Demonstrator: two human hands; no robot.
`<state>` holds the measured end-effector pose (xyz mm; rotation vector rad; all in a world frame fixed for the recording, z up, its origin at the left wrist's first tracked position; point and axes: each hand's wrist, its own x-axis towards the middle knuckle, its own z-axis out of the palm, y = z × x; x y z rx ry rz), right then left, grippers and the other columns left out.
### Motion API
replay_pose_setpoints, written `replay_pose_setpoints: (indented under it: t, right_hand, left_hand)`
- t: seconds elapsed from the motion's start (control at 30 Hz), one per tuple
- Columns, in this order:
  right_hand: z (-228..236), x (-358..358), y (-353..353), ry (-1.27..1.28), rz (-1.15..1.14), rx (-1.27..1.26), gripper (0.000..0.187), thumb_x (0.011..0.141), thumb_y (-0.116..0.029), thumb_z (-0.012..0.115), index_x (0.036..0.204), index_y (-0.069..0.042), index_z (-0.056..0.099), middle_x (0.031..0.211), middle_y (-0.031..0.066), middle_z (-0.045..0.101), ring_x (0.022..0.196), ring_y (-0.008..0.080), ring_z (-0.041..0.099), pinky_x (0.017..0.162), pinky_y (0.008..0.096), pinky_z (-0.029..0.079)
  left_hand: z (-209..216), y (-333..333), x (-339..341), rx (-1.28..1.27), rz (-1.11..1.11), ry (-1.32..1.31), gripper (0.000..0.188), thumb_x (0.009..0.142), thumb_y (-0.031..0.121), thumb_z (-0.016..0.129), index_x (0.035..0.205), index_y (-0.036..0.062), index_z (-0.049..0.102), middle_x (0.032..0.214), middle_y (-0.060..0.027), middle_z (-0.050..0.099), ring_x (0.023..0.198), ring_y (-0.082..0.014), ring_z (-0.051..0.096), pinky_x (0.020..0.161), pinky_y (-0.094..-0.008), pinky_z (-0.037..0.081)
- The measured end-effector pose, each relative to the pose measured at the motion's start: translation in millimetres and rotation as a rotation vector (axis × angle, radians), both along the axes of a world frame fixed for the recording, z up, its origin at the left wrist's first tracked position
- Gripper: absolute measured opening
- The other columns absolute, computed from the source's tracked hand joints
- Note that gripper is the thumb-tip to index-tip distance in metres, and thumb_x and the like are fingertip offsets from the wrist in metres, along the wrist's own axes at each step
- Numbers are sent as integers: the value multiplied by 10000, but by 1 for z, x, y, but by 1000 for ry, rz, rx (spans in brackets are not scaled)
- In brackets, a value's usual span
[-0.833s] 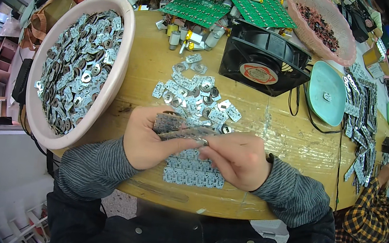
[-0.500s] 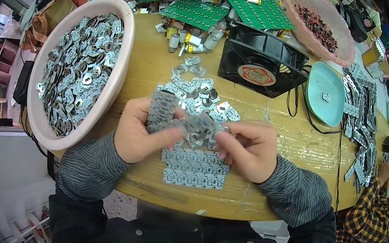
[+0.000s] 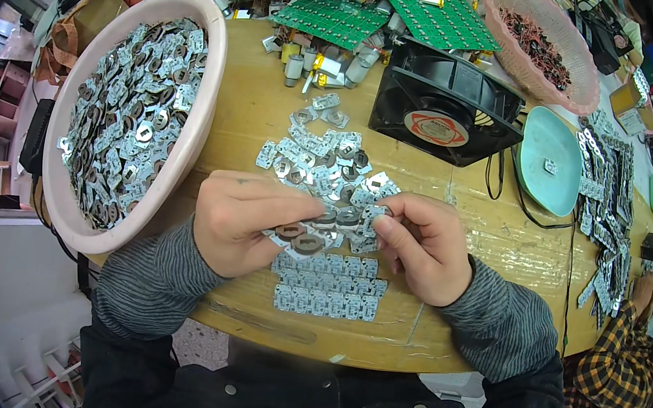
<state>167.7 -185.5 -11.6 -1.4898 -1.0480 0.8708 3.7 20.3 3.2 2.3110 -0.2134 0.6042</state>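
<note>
Between my hands is a cluster of small circuit boards with dark round discs on the side that shows; I cannot tell whether they are all joined. My left hand grips its left end, thumb underneath and fingers on top. At the other end my right hand pinches a small board between thumb and forefinger. Just nearer to me, rows of joined circuit boards lie flat on the table. Beyond my fingers is a loose heap of small boards, some with round discs.
A large pale basin full of small boards stands at left. Behind the heap sit a black fan, green circuit panels and small motors. A turquoise tray and stacked board strips lie right, near another person's checked sleeve.
The grey panel that stood up in my left hand has been turned down, and round discs now face up. My left hand has rolled over the boards; the right has barely moved.
</note>
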Motion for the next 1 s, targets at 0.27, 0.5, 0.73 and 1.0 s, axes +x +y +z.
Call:
replay_pose_setpoints:
  t: [0.27, 0.5, 0.73, 1.0]
  right_hand:
    - [1, 1, 1, 13, 46, -39, 124, 1006, -76, 582, 983, 39, 623, 690, -9, 559, 540, 44, 511, 492, 209, 400]
    - [3, 4, 2, -125, 79, -8, 112, 996, -62, 588, 983, 42, 628, 689, 0, 556, 537, 44, 507, 492, 210, 392]
    - [-1, 3, 0, -57, 20, -14, 144, 983, -83, 636, 928, 50, 645, 657, -8, 575, 527, 35, 514, 474, 205, 381]
    - [7, -4, 2, 4, -122, -40, 143, 957, -64, 664, 882, 42, 723, 669, 19, 640, 549, 53, 558, 489, 217, 407]
  left_hand:
    - [2, 4, -3, 139, -51, 10, 351, 693, 82, 783, 1030, -3, 740, 843, -125, 743, 699, -269, 726, 617, -329, 558]
    - [-1, 1, -5, 127, 4, -7, 364, 683, 93, 790, 1031, -3, 739, 832, -118, 741, 678, -261, 717, 606, -324, 547]
    - [5, 4, -2, 223, -95, -29, 384, 662, 128, 805, 1020, 4, 740, 872, -103, 747, 621, -229, 678, 550, -327, 507]
    - [0, 0, -3, 277, -115, -43, 404, 648, 147, 810, 1017, 1, 734, 908, -111, 750, 609, -230, 669, 538, -326, 502]
